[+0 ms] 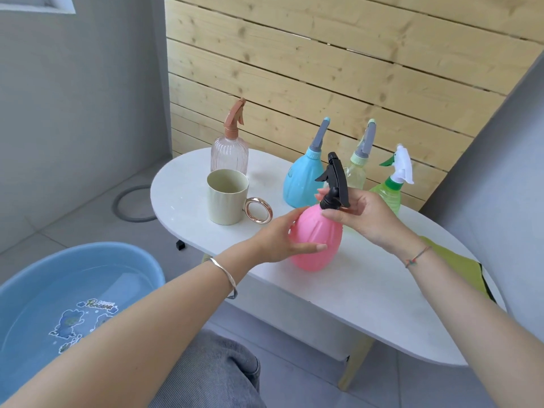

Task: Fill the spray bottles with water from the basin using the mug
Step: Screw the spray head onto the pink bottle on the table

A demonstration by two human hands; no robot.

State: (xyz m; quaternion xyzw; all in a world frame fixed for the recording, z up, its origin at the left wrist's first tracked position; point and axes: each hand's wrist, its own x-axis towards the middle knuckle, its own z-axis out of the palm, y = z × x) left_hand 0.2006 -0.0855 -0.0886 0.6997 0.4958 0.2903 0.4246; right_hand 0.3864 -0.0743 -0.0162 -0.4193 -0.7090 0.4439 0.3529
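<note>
Pale wooden planks stand behind a white oval bench [368, 290]. Near its middle is a round pink plastic spray bottle [316, 234], tilted a little. Its bottom seems to touch the bench, but that is hard to see. Both hands hold it. The left hand [282, 240] wraps round its fat belly, thumb in front. The right hand [365, 213] pinches the black trigger top [335, 184] at the neck. To the left stands a cream mug with a gold ring handle [226, 198], apart from the hands. Behind are a clear ribbed bottle with a brown top [229, 154], a blue bottle [301, 181], a pale yellow bottle [357, 172] and a green bottle with a white top [388, 195]. Down on the floor, left of the left arm, sits a blue plastic basin [44, 290] with water in it.
</note>
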